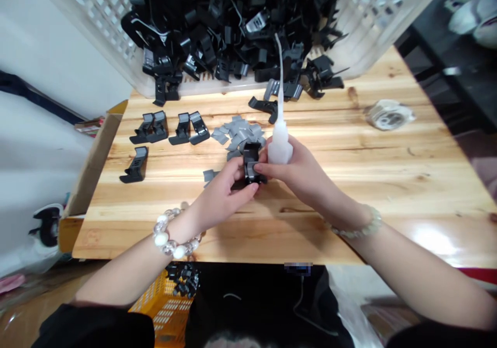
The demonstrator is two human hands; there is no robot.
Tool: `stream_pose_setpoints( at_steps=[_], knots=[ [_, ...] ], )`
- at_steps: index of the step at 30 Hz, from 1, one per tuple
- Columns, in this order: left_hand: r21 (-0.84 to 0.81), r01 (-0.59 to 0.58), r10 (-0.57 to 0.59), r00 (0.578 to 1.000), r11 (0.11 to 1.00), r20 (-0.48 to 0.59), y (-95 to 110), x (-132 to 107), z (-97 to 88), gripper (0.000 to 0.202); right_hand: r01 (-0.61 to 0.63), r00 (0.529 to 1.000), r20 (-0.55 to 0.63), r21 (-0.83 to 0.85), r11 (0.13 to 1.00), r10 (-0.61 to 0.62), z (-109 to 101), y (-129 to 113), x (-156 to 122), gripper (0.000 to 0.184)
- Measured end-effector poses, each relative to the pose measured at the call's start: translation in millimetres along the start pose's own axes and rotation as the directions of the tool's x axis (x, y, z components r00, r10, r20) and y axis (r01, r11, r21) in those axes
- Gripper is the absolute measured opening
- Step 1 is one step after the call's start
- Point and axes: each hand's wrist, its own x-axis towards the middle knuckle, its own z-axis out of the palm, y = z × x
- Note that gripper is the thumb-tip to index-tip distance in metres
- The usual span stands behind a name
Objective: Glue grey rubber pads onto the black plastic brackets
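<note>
My left hand (221, 192) is closed around a black plastic clip part (251, 164) held over the middle of the wooden table (349, 182). My right hand (301, 174) grips a white squeeze bottle (280, 141) with a long thin nozzle pointing up, and its fingertips press a small grey pad on the black part. A pile of grey pads (237, 133) lies just behind my hands.
A white lattice crate (365, 22), tipped toward me at the back, spills several black parts (233, 32). Finished black pieces (171, 129) stand in a row at the left. A tape roll (388, 115) lies right. An orange basket (166, 301) sits below the table edge.
</note>
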Motion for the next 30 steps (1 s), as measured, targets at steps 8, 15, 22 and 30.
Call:
stream_pose_setpoints(
  at_steps=[8, 15, 22, 30],
  knots=[
    [-0.054, 0.037, -0.037, 0.999, 0.998, -0.006, 2.8, -0.1, -2.3, 0.039, 0.036, 0.999, 0.022, 0.117, 0.992, -0.039, -8.5, -4.1, 4.3, 0.036],
    [-0.127, 0.016, -0.018, 1.0, 0.992, -0.012, 1.1, 1.5, -1.3, 0.033, 0.001, 0.998, 0.056, -0.006, 1.0, -0.001, 0.5, -1.3, -3.6, 0.034],
    [-0.193, 0.071, -0.094, 0.989, 0.979, -0.112, 5.9, 2.2, -3.1, 0.012, -0.019, 0.999, 0.026, -0.036, 0.999, 0.02, 2.0, -1.5, -5.2, 0.034],
    [-0.265, 0.093, -0.154, 0.963, 0.96, -0.221, 11.8, 4.6, -13.2, 0.006, -0.237, 0.969, 0.14, 0.272, 0.933, 0.205, -25.8, -19.9, 11.6, 0.04]
  ],
)
